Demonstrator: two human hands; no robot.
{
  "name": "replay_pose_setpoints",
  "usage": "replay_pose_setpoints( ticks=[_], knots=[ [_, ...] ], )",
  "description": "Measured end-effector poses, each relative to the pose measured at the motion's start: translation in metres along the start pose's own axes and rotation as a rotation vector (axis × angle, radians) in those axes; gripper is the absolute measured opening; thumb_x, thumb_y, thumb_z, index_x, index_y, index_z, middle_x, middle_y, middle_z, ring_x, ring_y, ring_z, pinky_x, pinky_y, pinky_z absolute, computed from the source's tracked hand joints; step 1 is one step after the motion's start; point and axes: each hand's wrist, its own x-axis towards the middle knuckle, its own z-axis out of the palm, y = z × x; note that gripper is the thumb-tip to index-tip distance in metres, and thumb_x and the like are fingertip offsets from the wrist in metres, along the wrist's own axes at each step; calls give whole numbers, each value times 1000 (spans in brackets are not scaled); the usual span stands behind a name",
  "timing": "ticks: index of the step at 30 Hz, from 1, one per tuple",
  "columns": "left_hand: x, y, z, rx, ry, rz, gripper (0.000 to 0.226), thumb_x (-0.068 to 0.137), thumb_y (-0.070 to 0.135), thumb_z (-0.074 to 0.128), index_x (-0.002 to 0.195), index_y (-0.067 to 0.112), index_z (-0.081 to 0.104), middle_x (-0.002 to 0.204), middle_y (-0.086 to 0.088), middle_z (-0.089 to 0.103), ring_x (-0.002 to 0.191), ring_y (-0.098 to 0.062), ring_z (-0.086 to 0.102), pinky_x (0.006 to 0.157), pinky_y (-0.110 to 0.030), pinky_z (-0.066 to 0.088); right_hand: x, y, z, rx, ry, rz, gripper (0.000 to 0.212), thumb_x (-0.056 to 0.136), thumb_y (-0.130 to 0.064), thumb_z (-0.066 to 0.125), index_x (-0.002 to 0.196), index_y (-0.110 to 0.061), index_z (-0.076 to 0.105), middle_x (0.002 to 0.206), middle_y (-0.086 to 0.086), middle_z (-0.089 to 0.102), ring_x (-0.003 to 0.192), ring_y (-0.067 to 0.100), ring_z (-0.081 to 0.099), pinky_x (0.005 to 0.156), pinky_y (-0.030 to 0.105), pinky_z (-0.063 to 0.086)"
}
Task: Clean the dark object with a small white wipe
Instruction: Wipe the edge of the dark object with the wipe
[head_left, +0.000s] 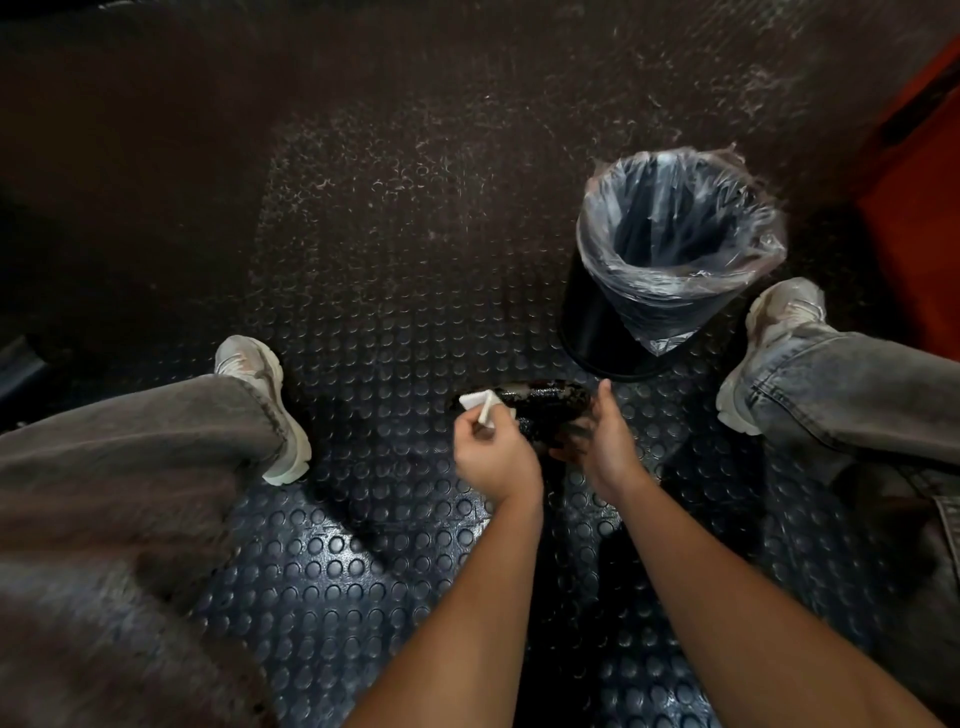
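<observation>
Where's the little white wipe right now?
In the head view, the white wipe is pinched in the left hand, against the left end of the dark object.

Object (540, 410) between hands, above floor (363, 571). Wipe (480, 404) on object's left end, pinched in left hand (493, 457). Right hand (605, 441) at right end. Bin (660, 260) behind, right. Shoes (270, 410) flanking.

One head-worn wide-angle camera looks steeply down from above, close over the forearms, at the studded floor (395, 332); bin (613, 322) at one o'clock.
</observation>
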Motion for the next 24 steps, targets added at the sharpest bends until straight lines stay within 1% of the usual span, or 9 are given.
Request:
replay_pose_setpoints(
  ticks=[2, 4, 8, 11, 13, 15, 18, 21, 24],
  knots=[
    [-11, 3, 6, 41, -82, 67, 6, 84, 12, 72, 84, 19, 72, 88, 5, 68, 72, -6, 63, 56, -9, 45, 2, 2, 0, -24, 5, -9, 69, 97, -72, 30, 112, -19, 72, 103, 9, 74, 87, 22, 70, 71, 36, 55],
    [-13, 1, 9, 96, -175, 134, 7, 81, 10, 73, 80, 18, 74, 94, 9, 63, 76, -4, 62, 61, -10, 47, 5, 4, -2, -21, -12, -9, 69, 97, -72, 30, 104, -21, 75, 100, 9, 76, 83, 21, 71, 67, 32, 53],
    [-9, -11, 5, 189, -277, 169, 10, 78, 8, 72, 78, 18, 74, 91, 8, 61, 70, -1, 59, 59, -10, 44, 6, 5, -3, -5, -8, -13, 67, 98, -71, 31, 97, -21, 77, 97, 8, 76, 86, 22, 70, 71, 34, 53],
    [-3, -17, 1, 191, -204, 27, 4, 83, 11, 70, 83, 16, 71, 88, 1, 67, 70, -9, 61, 54, -13, 41, 6, 6, -3, 0, -5, -17, 65, 99, -69, 30, 106, -21, 73, 103, 8, 76, 98, 25, 70, 82, 42, 54],
    [3, -16, -2, 88, -78, -136, 3, 88, 13, 68, 90, 13, 69, 82, 0, 69, 69, -13, 62, 53, -17, 43, 5, 4, -3, -3, -10, -13, 65, 100, -68, 27, 118, -21, 68, 112, 8, 73, 106, 27, 69, 86, 46, 55],
    [11, -14, -2, -35, 10, -174, 6, 90, 10, 66, 95, 13, 67, 77, 0, 68, 66, -16, 63, 54, -19, 47, 5, 3, -3, -12, -7, -5, 67, 99, -69, 27, 128, -21, 63, 119, 9, 70, 110, 29, 67, 88, 47, 56],
    [7, -3, 1, -27, 1, -39, 9, 90, 11, 65, 90, 20, 65, 81, -1, 69, 68, -15, 63, 55, -14, 45, 3, 2, -1, -15, 3, -6, 67, 98, -70, 29, 124, -19, 66, 114, 9, 71, 103, 27, 69, 80, 43, 56],
    [-11, -3, 5, 114, -169, 134, 11, 85, 8, 68, 84, 19, 69, 94, 6, 61, 73, -4, 58, 58, -7, 41, 5, 4, -1, -19, 18, 11, 69, 97, -72, 32, 107, -18, 73, 101, 9, 74, 85, 21, 69, 70, 34, 54],
    [-17, -13, 7, 242, -327, 226, 15, 79, 9, 72, 80, 24, 74, 93, 10, 60, 75, -5, 61, 62, -12, 47, 8, 5, -4, -29, -37, 18, 75, 95, -75, 33, 109, -15, 75, 108, 13, 75, 95, 27, 71, 75, 35, 54]
  ],
)
